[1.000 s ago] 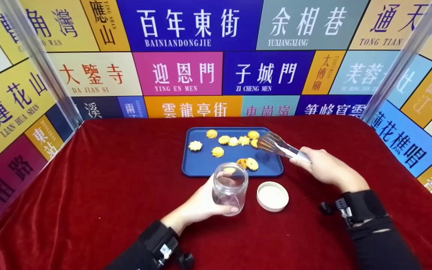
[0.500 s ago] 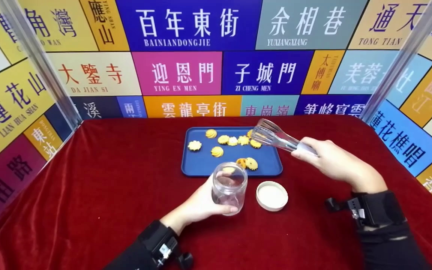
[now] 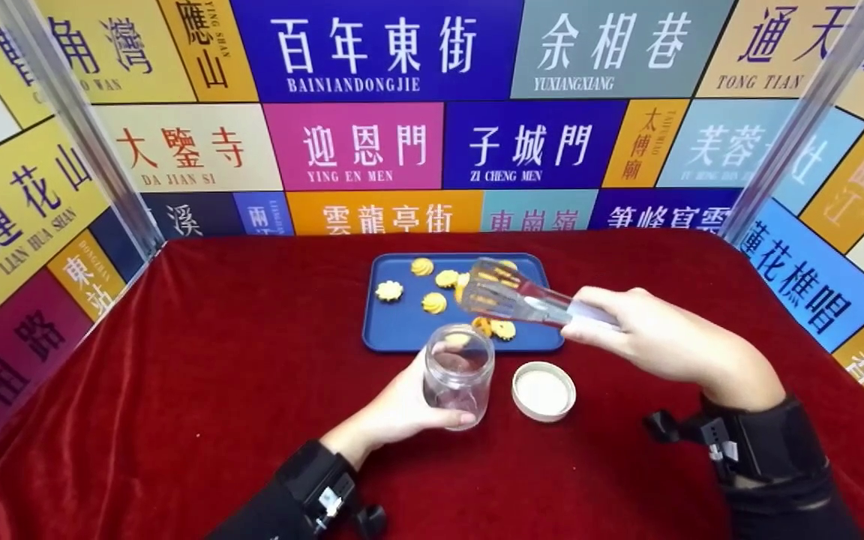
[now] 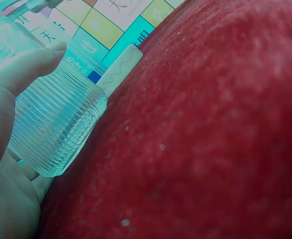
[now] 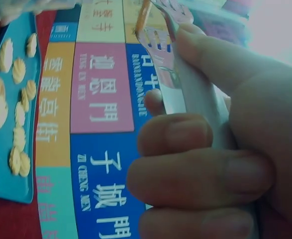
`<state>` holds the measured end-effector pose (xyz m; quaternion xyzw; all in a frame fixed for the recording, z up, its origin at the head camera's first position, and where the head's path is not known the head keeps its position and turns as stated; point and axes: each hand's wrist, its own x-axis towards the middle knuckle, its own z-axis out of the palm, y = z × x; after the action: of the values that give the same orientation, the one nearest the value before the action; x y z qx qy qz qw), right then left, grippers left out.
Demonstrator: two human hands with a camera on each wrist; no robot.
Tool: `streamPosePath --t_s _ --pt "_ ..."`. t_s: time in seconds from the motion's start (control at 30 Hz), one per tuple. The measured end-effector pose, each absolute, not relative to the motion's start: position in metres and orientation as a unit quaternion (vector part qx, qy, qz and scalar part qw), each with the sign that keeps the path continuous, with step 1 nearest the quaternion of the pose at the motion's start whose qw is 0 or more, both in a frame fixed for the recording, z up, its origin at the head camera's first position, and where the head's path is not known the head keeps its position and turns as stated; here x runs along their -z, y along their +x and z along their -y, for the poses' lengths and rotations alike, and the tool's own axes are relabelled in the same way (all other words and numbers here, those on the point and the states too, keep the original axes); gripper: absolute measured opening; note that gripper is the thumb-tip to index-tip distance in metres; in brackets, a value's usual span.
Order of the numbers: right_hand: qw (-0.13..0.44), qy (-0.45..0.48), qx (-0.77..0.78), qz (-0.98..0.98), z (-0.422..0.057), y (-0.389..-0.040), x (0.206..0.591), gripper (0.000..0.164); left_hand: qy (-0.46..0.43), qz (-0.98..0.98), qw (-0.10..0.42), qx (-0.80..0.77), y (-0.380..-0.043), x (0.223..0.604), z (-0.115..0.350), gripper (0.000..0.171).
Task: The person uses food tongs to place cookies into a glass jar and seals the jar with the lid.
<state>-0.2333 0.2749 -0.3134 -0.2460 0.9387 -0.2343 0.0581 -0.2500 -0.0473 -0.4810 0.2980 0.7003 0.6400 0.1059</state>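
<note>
My left hand (image 3: 394, 412) grips a clear glass jar (image 3: 469, 390), with the thumb across its near side. The left wrist view shows the jar's ribbed wall (image 4: 61, 119); I see nothing inside it. My right hand (image 3: 649, 334) holds clear-ended serving tongs (image 3: 541, 306), fingers curled round the handle. The tongs reach left over a blue tray (image 3: 394, 330) and overlap some cookies in the head view. In the right wrist view, a thin brown-orange cookie (image 5: 144, 16) shows edge-on between the tong ends. Several yellow cookies (image 3: 434, 303) lie on the tray.
A round cream lid (image 3: 544, 391) lies on the red cloth (image 3: 252, 360), just right of the jar. Sign-covered panels (image 3: 372, 142) stand behind and at both sides of the table, with metal posts (image 3: 792, 135) at the corners.
The tongs lifted off the tray's right end, then moved left across it towards the jar, with my right hand following. My left hand and the jar have stayed in place.
</note>
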Motion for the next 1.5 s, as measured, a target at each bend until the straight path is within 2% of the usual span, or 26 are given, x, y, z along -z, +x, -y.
streamPosePath --t_s 0.17,0.4,0.87,1.5 --pt "0.083 -0.274 0.224 -0.932 -0.269 -0.229 0.312 0.031 0.297 -0.698 0.108 -0.643 -0.25 0.48 0.047 0.094" --pt "0.097 -0.299 0.216 -0.924 -0.266 -0.229 0.316 0.031 0.296 -0.697 0.118 -0.643 -0.248 0.479 0.047 0.11" --pt "0.108 -0.294 0.217 -0.925 -0.265 -0.23 0.319 0.026 0.285 -0.71 0.122 -0.633 -0.247 0.476 0.047 0.106" --pt "0.11 -0.292 0.223 -0.923 -0.263 -0.229 0.316 0.032 0.291 -0.704 0.12 -0.637 -0.249 0.479 0.047 0.11"
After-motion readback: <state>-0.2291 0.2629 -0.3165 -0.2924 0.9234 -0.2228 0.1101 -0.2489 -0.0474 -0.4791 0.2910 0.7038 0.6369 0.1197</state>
